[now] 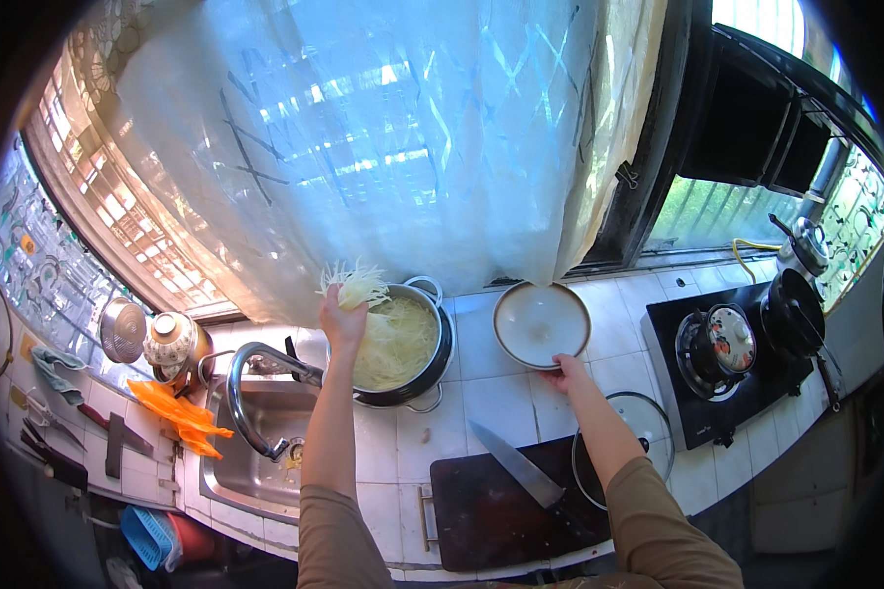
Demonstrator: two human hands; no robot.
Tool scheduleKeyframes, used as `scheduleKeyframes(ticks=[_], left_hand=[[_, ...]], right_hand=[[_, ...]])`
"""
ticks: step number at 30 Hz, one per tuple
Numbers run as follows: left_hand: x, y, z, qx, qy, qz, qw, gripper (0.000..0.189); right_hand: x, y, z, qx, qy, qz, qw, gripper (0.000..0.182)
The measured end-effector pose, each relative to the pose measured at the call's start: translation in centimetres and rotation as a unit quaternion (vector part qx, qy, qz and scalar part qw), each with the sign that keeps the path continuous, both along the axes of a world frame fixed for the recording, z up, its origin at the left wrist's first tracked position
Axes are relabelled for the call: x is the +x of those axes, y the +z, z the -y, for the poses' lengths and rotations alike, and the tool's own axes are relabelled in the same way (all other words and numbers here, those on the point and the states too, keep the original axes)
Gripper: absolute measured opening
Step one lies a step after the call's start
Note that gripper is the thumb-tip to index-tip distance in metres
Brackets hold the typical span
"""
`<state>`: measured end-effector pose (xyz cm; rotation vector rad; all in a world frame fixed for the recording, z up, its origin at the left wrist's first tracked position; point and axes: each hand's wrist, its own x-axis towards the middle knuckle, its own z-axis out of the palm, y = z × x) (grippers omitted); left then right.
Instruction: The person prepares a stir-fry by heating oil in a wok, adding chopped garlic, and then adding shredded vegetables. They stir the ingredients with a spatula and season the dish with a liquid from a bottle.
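Observation:
My left hand (pixel 343 321) is closed around a bunch of pale, thin vegetable shreds (pixel 357 283), raised over the left rim of a pot. More shreds (pixel 401 339) lie in that pot (pixel 442 353), which has a light inside, a dark outer wall and loop handles. At the right, my right hand (pixel 562 374) grips the near rim of a white plate or shallow bowl (pixel 543 325) with a brown edge. Nothing but a whitish sheen shows in it. Below, a large kitchen knife (pixel 519 464) rests across a dark cutting board (pixel 486 515).
A glass lid (pixel 633 420) lies under my right forearm, overlapping the board. To the right stands a gas stove (pixel 678 412) with a small lidded pot (pixel 729 339) and a frying pan (pixel 792 313). At the left are a sink (pixel 236 478), a curved faucet (pixel 237 390) and an orange plastic bag (pixel 180 416).

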<state>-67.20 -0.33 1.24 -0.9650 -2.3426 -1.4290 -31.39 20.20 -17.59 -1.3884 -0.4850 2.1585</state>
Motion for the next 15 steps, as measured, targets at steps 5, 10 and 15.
scheduleKeyframes(ticks=[5, 10, 15], left_hand=[[0.7, 1.6, 0.4, -0.021, 0.045, -0.013, 0.999, 0.042], [0.1, 2.5, 0.4, 0.007, 0.034, -0.002, 0.999, 0.041], [2.1, 5.1, 0.2, -0.013, 0.063, -0.022, 0.998, 0.041]], right_hand=[[0.3, 3.0, 1.7, 0.102, -0.004, 0.065, 0.993, 0.033], [1.3, 8.6, 5.7, 0.186, 0.039, 0.094, 0.977, 0.032], [1.2, 12.5, 8.8, 0.184, 0.072, 0.09, 0.976, 0.032]])
